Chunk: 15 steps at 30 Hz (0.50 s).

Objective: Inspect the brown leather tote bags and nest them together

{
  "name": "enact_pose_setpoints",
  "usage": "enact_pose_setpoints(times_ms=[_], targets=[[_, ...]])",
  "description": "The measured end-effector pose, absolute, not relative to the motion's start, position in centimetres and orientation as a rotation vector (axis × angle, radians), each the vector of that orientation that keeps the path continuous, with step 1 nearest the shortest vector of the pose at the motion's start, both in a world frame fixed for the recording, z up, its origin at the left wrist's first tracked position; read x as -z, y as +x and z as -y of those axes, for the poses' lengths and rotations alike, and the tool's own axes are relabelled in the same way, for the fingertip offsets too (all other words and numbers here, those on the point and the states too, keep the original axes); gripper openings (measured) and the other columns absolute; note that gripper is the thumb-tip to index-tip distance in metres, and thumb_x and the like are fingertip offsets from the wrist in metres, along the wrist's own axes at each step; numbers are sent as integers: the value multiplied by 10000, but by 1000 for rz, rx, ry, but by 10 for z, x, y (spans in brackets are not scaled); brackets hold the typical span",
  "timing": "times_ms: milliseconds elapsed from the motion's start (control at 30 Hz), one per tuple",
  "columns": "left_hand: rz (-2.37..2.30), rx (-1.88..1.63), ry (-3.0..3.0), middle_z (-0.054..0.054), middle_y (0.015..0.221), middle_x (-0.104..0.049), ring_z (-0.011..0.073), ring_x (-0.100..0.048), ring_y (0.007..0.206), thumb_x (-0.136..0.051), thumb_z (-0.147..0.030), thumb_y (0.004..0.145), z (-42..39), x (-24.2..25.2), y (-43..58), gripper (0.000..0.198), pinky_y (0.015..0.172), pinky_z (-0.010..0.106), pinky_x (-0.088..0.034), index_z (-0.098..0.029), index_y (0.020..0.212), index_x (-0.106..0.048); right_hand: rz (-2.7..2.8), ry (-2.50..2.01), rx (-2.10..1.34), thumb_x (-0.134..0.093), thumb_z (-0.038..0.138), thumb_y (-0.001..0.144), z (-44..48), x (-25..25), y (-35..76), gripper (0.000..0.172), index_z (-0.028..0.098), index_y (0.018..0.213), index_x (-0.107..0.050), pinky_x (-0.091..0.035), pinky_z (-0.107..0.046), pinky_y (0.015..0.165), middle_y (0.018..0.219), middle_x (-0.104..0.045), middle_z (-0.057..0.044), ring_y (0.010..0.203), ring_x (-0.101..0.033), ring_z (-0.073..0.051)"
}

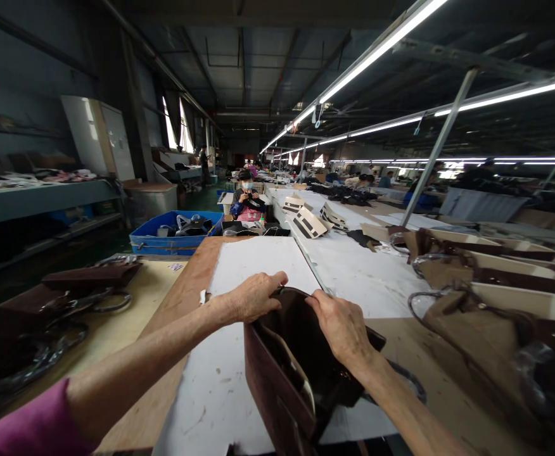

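A dark brown handbag (270, 373) stands tilted over the white-covered workbench (211, 386), its mouth facing up toward me. My left hand (255, 297) grips the bag's far rim at the left, thumb and fingers closed on the edge. At the right, my right hand (341, 320) pinches the same rim, a short way from the left. Between them the dark interior shows, with a pale-edged inner panel (301, 373). A plastic-wrapped handle (408, 380) sticks out beyond my right wrist. The bag's bottom runs out of view.
Several brown and beige bags (486, 316) line the right side. More dark bags (92, 275) lie on a table at left. A blue bin (177, 234) stands ahead, near a seated person (246, 199). Cream panels with dark strips (310, 221) lie on the bench, beside a metal post (436, 152).
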<state>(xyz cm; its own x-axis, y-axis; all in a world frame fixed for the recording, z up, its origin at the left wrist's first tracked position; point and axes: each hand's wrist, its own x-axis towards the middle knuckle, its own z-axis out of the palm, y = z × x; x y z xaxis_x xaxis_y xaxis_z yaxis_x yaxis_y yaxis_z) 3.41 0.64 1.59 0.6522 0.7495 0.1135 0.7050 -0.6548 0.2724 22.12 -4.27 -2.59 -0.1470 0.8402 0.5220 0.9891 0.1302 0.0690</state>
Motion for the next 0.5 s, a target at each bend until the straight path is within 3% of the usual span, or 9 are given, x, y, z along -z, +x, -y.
enact_pose_setpoints(times_ms=[367,500], targets=[[-1235,-332,2763,57,794,-640,205,-591,752,-480,-258,758,-5,-14,39,265,636,263,-397,-194,1001,-564,2163,-1822,613,-353,277,888,30,20,213,204,215,809,-531,-249,-272,504,687,-644,-12,622,-610,-162],[-1282,-326,2714,44,796,-640,203,-594,757,-557,-351,715,-6,-13,39,344,636,254,-400,-199,1023,-560,2285,-1718,602,-359,241,883,23,17,206,165,220,902,-521,-289,-265,538,764,-643,-21,657,-604,-164]])
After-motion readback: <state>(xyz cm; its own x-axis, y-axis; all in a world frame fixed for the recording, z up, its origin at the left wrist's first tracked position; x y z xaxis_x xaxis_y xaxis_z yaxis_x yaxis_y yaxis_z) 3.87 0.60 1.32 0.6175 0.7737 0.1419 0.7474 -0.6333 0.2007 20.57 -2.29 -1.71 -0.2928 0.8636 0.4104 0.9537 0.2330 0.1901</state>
